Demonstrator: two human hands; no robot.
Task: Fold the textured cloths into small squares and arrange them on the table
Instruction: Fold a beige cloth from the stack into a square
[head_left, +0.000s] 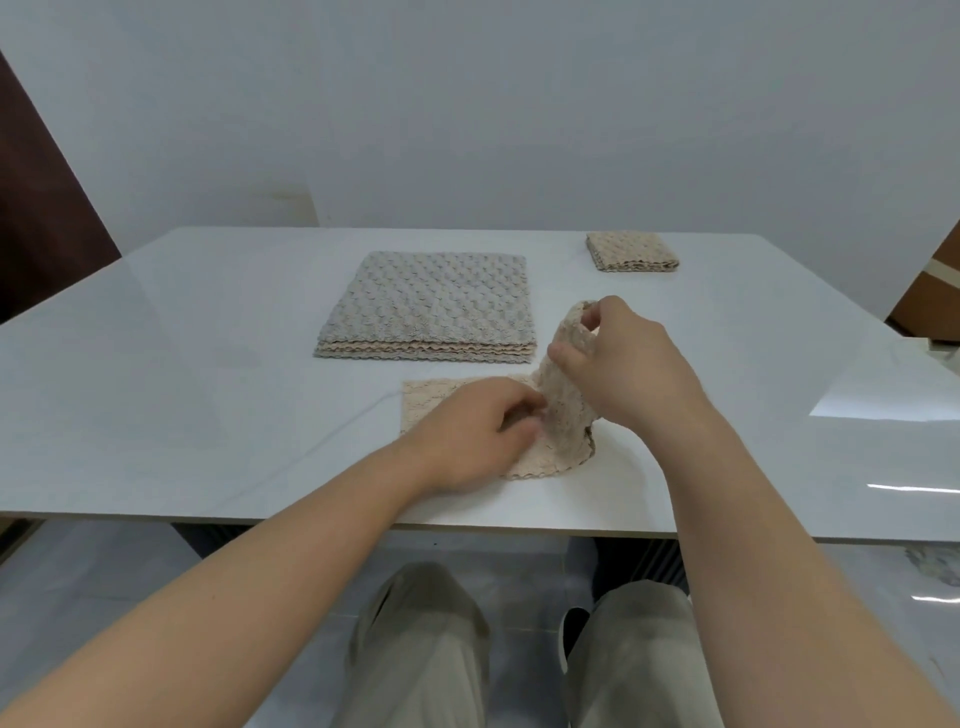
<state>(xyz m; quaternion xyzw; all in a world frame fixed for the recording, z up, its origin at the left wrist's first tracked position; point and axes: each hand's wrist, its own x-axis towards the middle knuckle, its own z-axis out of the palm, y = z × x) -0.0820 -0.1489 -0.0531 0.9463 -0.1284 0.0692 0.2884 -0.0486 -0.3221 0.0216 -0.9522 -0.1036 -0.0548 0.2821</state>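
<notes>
A beige textured cloth (563, 415) lies near the front edge of the white table (208, 364), its right part raised off the surface. My right hand (628, 364) pinches that raised edge between thumb and fingers and holds it up. My left hand (472, 431) rests on the flat left part of the cloth, and its fingertips pinch the cloth at the fold. Behind it sits a stack of unfolded grey-beige cloths (426, 306). One cloth folded into a small square (631, 252) lies at the far right of the table.
The table's front edge runs just below my hands. A brown door (36, 218) stands at the left and a brown piece of furniture (930, 296) at the right. My legs and dark shoes show under the table over a glossy floor.
</notes>
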